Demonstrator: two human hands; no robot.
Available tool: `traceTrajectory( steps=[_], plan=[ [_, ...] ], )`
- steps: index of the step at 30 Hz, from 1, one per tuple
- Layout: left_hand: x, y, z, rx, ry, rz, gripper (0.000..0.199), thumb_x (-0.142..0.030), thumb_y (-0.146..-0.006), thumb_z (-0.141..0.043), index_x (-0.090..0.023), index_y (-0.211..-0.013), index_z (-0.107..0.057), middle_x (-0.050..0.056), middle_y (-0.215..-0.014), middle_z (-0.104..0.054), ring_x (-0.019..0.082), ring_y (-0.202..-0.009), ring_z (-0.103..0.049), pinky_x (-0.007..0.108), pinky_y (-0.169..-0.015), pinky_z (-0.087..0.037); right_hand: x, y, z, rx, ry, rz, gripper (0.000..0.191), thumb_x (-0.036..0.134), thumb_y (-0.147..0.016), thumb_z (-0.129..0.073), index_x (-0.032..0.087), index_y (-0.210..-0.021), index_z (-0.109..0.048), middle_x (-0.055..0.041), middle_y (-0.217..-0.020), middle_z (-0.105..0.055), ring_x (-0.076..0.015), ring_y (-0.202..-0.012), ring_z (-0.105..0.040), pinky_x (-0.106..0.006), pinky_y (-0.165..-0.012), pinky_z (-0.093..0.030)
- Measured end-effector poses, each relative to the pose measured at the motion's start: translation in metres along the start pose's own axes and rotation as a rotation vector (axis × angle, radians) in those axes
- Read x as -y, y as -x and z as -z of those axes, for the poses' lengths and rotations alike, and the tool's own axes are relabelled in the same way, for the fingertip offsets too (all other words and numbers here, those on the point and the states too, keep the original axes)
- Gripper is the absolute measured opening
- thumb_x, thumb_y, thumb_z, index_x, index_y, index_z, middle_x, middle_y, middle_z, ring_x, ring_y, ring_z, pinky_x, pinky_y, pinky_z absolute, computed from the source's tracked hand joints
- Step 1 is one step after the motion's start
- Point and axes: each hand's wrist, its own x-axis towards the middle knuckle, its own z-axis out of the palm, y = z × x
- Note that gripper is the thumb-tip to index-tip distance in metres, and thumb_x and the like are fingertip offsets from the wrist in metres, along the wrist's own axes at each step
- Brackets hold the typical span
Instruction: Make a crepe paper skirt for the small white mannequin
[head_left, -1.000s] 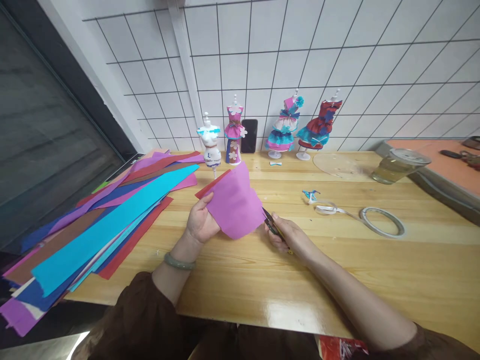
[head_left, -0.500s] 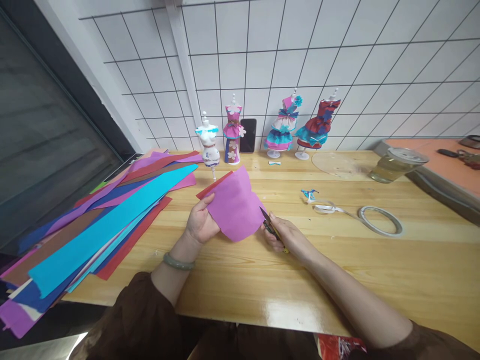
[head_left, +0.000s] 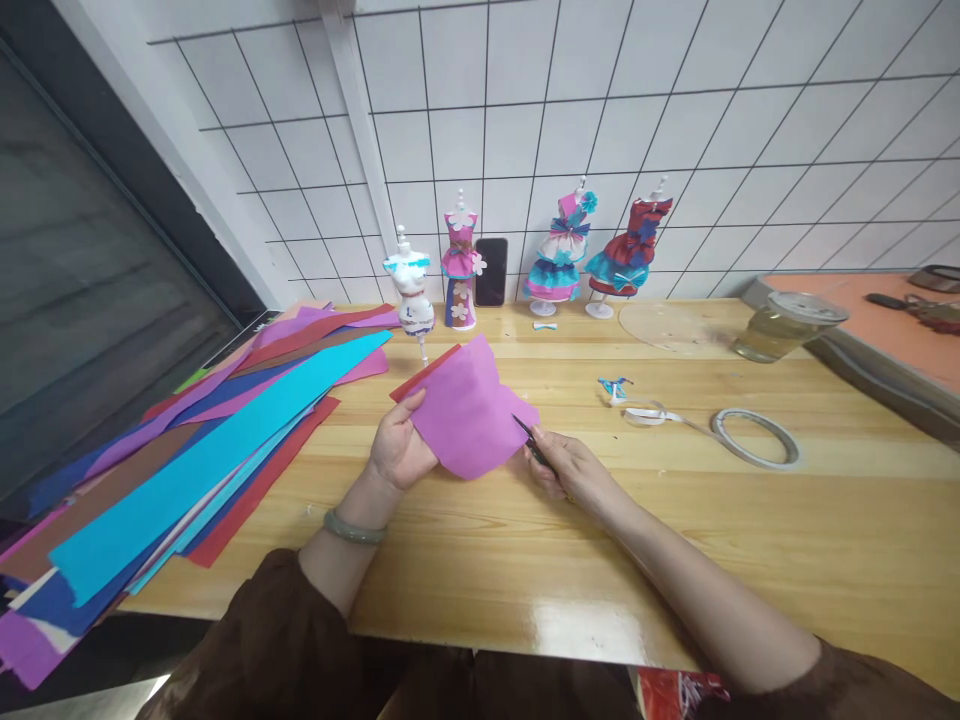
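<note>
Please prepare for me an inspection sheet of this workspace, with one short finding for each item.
Surface: glossy wooden table.
Job's things: purple sheet, with a red piece behind its upper-left edge; scissors over its right side.
Clutter: pile of coloured strips at left; tape roll and cup of yellowish liquid at right.
Hands: left hand holds the purple sheet; right hand holds the scissors.
Cables: nothing seen.
Surroundings: four small dress forms and a phone before a white tiled wall.

A craft workspace, shown by dressed mini mannequins (head_left: 559, 250), colored strips (head_left: 225, 450) and tape (head_left: 756, 438).
</note>
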Motion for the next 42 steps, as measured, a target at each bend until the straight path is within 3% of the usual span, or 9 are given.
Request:
traceTrajectory(
  steps=[8,18,24,33,42],
  plan=[
    [-0.0004,0.0003,-0.0022,-0.028,-0.002,-0.001,0.040,-0.024,-0.089,-0.029,-0.005,-0.108,-0.059,0.013,-0.101,-0.067,0.021,-0.104,-0.058,0.038,-0.105,-0.024,0.0046,0.0013,-0.0026,0.002,0.006,0.009,0.043,0.058,-0.082,-0.039,0.018,-0.068,-0.045,0.0069,-0.049,-0.033,-0.0059,-0.039,-0.027,-0.019,-0.037,-0.022],
    [-0.0019,0.0004,0.0005,-0.031,-0.002,0.004,0.039,-0.024,-0.088,-0.031,-0.006,-0.111,-0.057,0.012,-0.101,-0.067,0.022,-0.104,-0.058,0.039,-0.104,-0.026,-0.0011,0.0000,-0.0016,0.081,-0.167,-0.074,0.046,0.062,-0.079,-0.041,0.017,-0.072,-0.047,0.0068,-0.051,-0.032,-0.0052,-0.039,-0.022,-0.020,-0.037,-0.017],
    [0.0007,0.0008,0.0003,-0.012,-0.013,0.044,0.039,-0.022,-0.088,-0.032,-0.006,-0.116,-0.054,0.012,-0.100,-0.067,0.021,-0.102,-0.059,0.037,-0.102,-0.031,0.0013,0.0016,-0.0053,0.066,-0.200,-0.086,0.046,0.062,-0.078,-0.044,0.017,-0.071,-0.047,0.0062,-0.052,-0.035,-0.0049,-0.039,-0.023,-0.019,-0.037,-0.017],
    [-0.0001,0.0002,0.0029,-0.036,0.008,0.041,0.035,-0.022,-0.087,-0.035,-0.006,-0.109,-0.058,0.011,-0.100,-0.067,0.021,-0.098,-0.061,0.035,-0.099,-0.034,0.0000,-0.0001,-0.0029,0.081,-0.278,-0.102,0.041,0.056,-0.078,-0.050,0.016,-0.073,-0.048,0.0048,-0.054,-0.040,-0.0041,-0.039,-0.026,-0.019,-0.038,-0.017],
    [-0.0006,0.0004,0.0026,-0.017,-0.001,0.010,0.033,-0.022,-0.087,-0.035,-0.010,-0.102,-0.062,0.010,-0.099,-0.068,0.020,-0.098,-0.061,0.035,-0.098,-0.035,0.0003,0.0001,-0.0006,0.072,-0.242,-0.104,0.044,0.060,-0.076,-0.050,0.016,-0.075,-0.050,0.0070,-0.055,-0.032,-0.0033,-0.041,-0.019,-0.019,-0.039,-0.012]
  ],
)
